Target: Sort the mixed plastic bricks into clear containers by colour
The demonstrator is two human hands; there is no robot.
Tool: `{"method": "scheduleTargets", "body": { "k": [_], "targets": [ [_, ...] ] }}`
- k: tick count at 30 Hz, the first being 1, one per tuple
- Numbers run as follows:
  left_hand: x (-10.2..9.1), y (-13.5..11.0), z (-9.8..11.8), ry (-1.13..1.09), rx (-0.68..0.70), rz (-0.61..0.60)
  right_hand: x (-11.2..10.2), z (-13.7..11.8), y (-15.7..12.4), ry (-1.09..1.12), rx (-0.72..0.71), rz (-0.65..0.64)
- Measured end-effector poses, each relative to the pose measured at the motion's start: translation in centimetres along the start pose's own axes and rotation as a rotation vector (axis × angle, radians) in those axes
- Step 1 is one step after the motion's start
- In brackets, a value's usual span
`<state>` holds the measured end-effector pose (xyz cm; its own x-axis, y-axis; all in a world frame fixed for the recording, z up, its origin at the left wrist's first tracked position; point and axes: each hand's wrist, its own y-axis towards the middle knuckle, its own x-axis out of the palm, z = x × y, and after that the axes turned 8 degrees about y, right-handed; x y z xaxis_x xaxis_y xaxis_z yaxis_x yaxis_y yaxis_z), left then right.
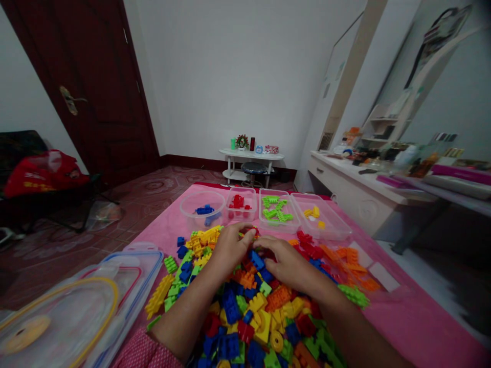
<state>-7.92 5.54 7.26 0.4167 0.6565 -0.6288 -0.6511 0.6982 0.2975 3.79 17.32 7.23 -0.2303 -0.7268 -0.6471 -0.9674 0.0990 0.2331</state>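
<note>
Both hands sit at the far edge of the brick pile (253, 312), which is spread on the pink-covered tabletop (402, 317). Left hand (230, 246): fingers curled, thumb and fingertips pinched on a small brick (255, 233); it's mostly hidden, so colour and long axis are unclear. Right hand (287, 264) comes in from the right, palm down, with its fingertips touching the same spot. Can't tell if it actually grips the piece or just steadies it. The brick sits between the two hands, slightly nearer the left one and just above the top of the pile. Key relation: four clear containers run in a row straight ahead of the fingertips, just past the pile. From left they are the round tub (192, 219) with blue bricks, the red tray (241, 216), the green tray (268, 226) and the yellow tray (334, 228). The red tray is directly beyond the pinch point and the closest. The tub is off towards the left hand, and green and yellow towards the right hand. Stacked lids (76, 306) lie near-left, well apart from both hands.
</note>
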Motion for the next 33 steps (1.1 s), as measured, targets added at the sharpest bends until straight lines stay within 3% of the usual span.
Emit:
{"method": "scheduleTargets", "body": {
  "k": [6,10,14,17,22,27,33],
  "targets": [
    [0.3,-0.2,0.2,-0.026,0.099,-0.103,-1.2,-1.4,-1.2,0.134,0.088,-0.035],
    [-0.2,-0.1,0.1,0.014,0.088,-0.18,-3.5,-1.0,-1.8,-0.116,0.186,0.023],
    [-0.5,-0.4,-0.4,0.24,0.059,-0.114,-5.3,0.1,-2.3,-0.418,0.305,0.079],
    [-0.2,-0.8,-0.7,0.387,0.055,-0.168,-5.4,1.7,-2.6,-0.591,0.38,0.103],
    [0.1,-1.3,-0.5,0.483,0.103,-0.256,-4.4,3.3,-2.6,-0.692,0.522,-0.02],
    [-0.2,-1.3,0.1,0.527,0.079,-0.257,-3.9,3.3,-2.3,-0.689,0.533,-0.002],
    [0.0,-0.9,0.1,0.571,0.034,-0.245,-4.5,3.4,-1.9,-0.556,0.438,0.079]
  ]
}}
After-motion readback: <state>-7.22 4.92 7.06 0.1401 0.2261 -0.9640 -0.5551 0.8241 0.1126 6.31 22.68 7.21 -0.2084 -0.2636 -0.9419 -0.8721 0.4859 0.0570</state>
